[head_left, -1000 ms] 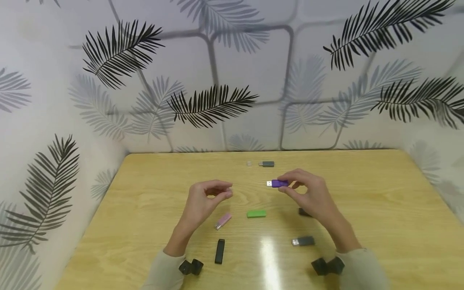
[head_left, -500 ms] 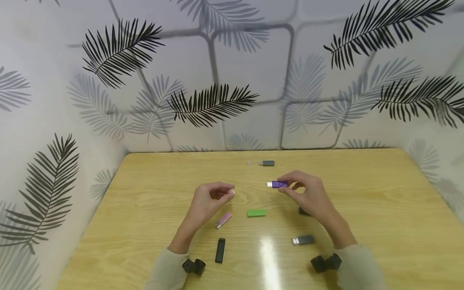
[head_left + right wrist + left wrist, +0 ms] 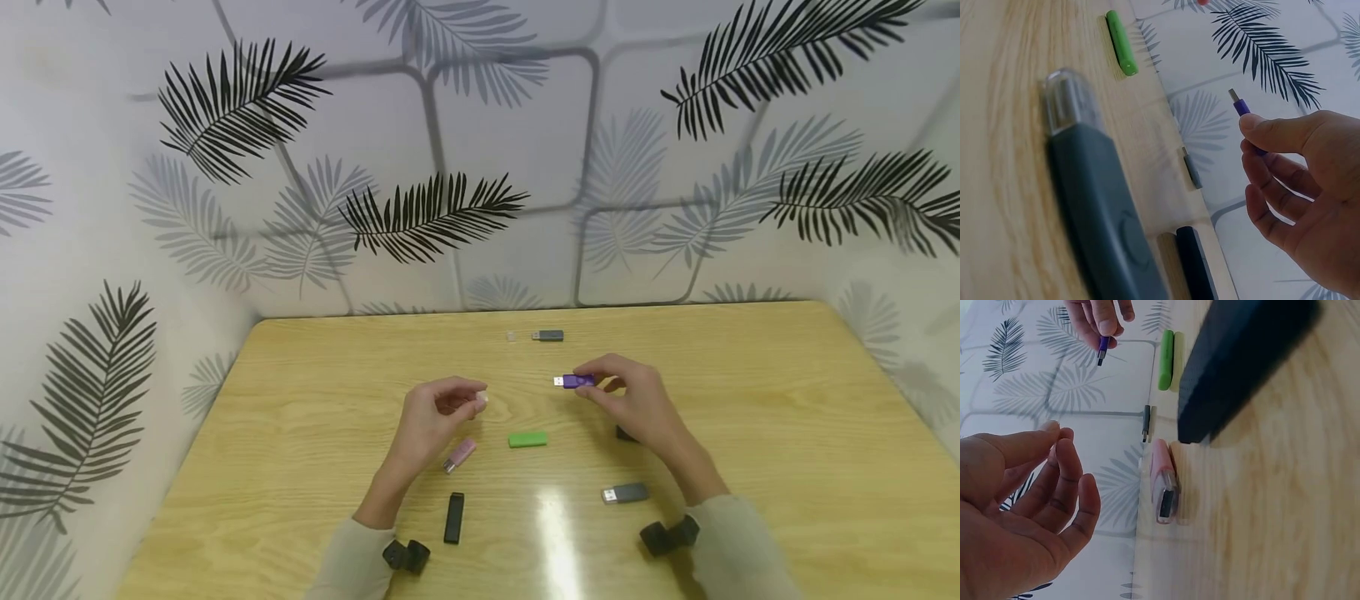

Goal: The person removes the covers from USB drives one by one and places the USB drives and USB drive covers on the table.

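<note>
Head: purple drive (image 3: 577,381), capped grey drive (image 3: 628,493)

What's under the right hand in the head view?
Part of a black stick on the table peeks out under the right hand; the hand covers the rest, and anything else beneath can't be seen.

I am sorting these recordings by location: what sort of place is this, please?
Probably an indoor tabletop workspace, though home or office I cannot tell: a wood-grain table, a leaf-patterned backdrop behind it, and a purple USB stick in the person's right hand.
</note>
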The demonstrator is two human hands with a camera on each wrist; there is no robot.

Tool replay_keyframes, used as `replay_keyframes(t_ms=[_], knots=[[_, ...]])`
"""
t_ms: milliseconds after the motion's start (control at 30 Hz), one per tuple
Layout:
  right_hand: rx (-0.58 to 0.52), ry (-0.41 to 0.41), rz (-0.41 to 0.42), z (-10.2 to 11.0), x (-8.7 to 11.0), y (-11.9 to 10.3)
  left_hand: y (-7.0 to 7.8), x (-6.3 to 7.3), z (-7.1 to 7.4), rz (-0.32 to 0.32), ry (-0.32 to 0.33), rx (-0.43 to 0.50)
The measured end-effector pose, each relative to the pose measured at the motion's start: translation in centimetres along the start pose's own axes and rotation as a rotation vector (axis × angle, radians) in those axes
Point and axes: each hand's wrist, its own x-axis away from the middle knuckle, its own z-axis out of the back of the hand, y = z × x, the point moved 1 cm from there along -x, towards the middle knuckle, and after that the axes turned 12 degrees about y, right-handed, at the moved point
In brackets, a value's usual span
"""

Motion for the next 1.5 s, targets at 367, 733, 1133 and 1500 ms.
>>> replay_keyframes(t_ms=[367,733,1133,1500], knots=[[0.017,0.001,0.008,-0.1,0.0,0.5,0.2,0.1,-1.0,-0.003,-0.019,-0.026],[-0.003,-0.005,-0.046,-0.8,-0.2,0.6,-0.2,-0.1,-1.7,0.013,-0.002,-0.073],[0.053,-0.012,-0.124,-1.2,-1.4,1.3,0.0,-3.5,-2.2,-0.033,-0.048,-0.222],[0.042,-0.054,-0.137,-2.1,-2.9,1.2,-0.6,-6.4,-3.5,0.049,-0.092,-0.340]])
